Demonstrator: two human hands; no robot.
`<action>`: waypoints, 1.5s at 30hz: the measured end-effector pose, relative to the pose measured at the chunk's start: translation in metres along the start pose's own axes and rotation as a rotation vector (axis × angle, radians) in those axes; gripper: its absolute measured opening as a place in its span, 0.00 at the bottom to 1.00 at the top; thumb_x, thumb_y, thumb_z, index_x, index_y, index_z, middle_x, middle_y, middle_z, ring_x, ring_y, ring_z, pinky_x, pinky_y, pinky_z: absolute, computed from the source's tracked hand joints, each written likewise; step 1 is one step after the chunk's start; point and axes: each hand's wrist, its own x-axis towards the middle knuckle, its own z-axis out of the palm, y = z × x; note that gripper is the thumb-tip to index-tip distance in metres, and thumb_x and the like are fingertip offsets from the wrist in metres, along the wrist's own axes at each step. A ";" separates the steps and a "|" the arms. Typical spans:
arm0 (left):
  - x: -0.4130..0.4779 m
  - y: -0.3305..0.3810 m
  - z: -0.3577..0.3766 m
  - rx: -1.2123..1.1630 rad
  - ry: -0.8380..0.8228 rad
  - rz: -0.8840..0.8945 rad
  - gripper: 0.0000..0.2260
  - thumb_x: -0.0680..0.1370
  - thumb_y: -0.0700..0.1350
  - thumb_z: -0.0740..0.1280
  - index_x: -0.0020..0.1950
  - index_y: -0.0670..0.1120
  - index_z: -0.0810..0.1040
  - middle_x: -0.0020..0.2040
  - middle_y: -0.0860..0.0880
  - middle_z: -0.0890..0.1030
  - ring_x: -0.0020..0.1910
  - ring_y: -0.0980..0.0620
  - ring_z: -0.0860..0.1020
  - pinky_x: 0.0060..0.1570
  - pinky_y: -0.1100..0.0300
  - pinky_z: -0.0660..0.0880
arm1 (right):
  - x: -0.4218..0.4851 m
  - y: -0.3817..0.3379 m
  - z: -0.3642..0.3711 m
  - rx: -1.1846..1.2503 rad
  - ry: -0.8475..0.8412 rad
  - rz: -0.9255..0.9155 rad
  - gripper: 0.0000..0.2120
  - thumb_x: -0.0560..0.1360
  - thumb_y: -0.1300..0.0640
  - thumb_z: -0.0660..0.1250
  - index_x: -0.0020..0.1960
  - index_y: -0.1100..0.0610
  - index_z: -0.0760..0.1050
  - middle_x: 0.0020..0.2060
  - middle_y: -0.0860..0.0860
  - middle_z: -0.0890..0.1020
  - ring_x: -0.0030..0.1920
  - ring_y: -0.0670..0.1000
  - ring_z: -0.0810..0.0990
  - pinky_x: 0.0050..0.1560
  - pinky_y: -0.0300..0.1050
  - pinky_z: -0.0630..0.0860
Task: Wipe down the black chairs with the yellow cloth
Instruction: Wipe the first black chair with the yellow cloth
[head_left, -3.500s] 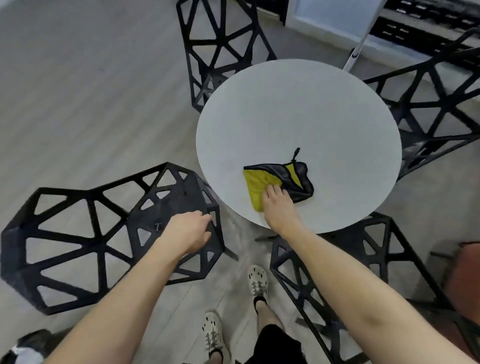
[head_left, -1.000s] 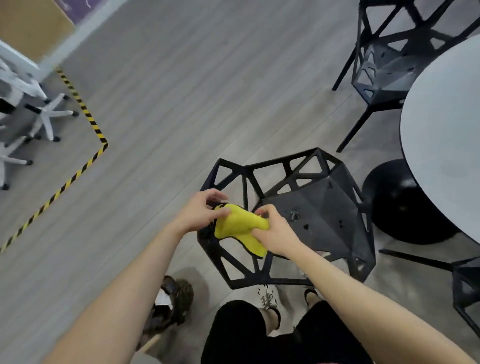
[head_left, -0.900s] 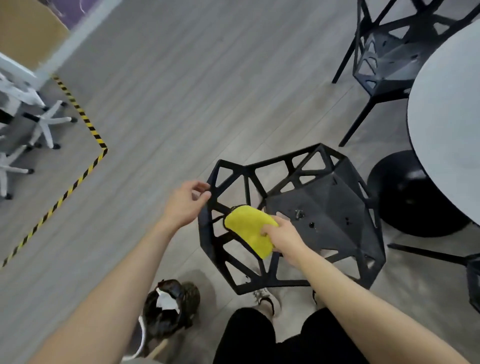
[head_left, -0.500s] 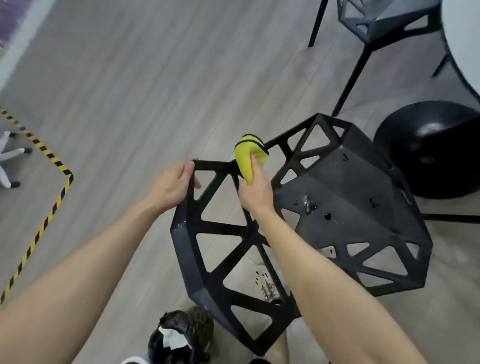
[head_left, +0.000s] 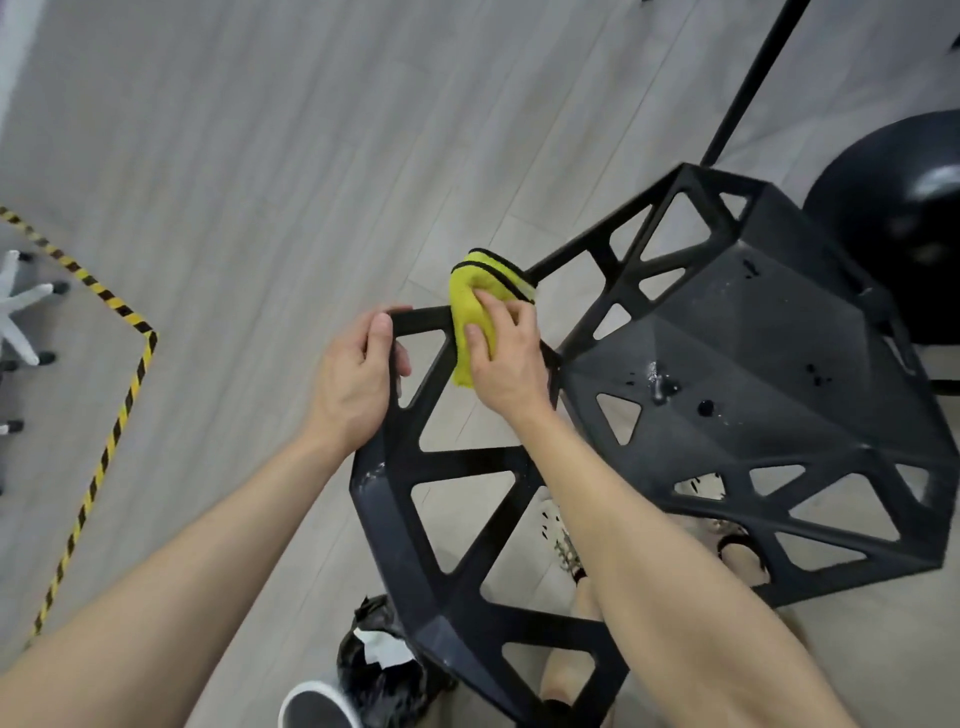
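A black lattice chair (head_left: 727, 395) fills the middle and right of the head view, its backrest of open triangles facing me. My left hand (head_left: 353, 384) grips the top left corner of the backrest, thumb over the rail. The yellow cloth (head_left: 478, 306), edged in black, is folded over the top rail just right of that hand. My right hand (head_left: 501, 358) holds the cloth against the rail, fingers curled over it. Small pale specks and dark holes mark the chair's seat.
Grey plank floor lies beyond the chair. Yellow-black hazard tape (head_left: 104, 415) runs along the left, near a white caster base (head_left: 21, 306). A black round table base (head_left: 904, 223) and another chair's leg (head_left: 748, 78) stand at the upper right. A black bag (head_left: 379, 670) sits by my feet.
The camera has moved closer to the chair. My right hand and the cloth have slid left along the top rail toward my left hand, which keeps its grip on the corner.
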 end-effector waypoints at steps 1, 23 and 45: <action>-0.001 -0.001 0.000 0.005 0.006 0.000 0.17 0.91 0.48 0.52 0.68 0.51 0.81 0.40 0.43 0.81 0.32 0.51 0.78 0.38 0.57 0.76 | -0.011 -0.002 0.002 0.024 -0.010 0.005 0.22 0.84 0.50 0.64 0.77 0.49 0.70 0.62 0.50 0.67 0.62 0.51 0.73 0.65 0.42 0.72; -0.007 -0.011 -0.006 -0.010 0.060 -0.028 0.18 0.91 0.50 0.55 0.66 0.53 0.85 0.41 0.49 0.79 0.41 0.56 0.76 0.44 0.62 0.72 | -0.100 -0.028 -0.005 0.207 -0.130 -0.054 0.21 0.82 0.50 0.66 0.75 0.43 0.74 0.60 0.46 0.72 0.61 0.41 0.75 0.61 0.27 0.70; -0.006 -0.009 0.001 -0.030 0.051 0.013 0.18 0.90 0.51 0.54 0.65 0.54 0.84 0.35 0.49 0.80 0.38 0.50 0.79 0.48 0.50 0.78 | -0.074 0.066 -0.059 -0.189 -0.281 0.044 0.26 0.77 0.66 0.64 0.72 0.49 0.79 0.64 0.53 0.77 0.64 0.56 0.78 0.65 0.47 0.75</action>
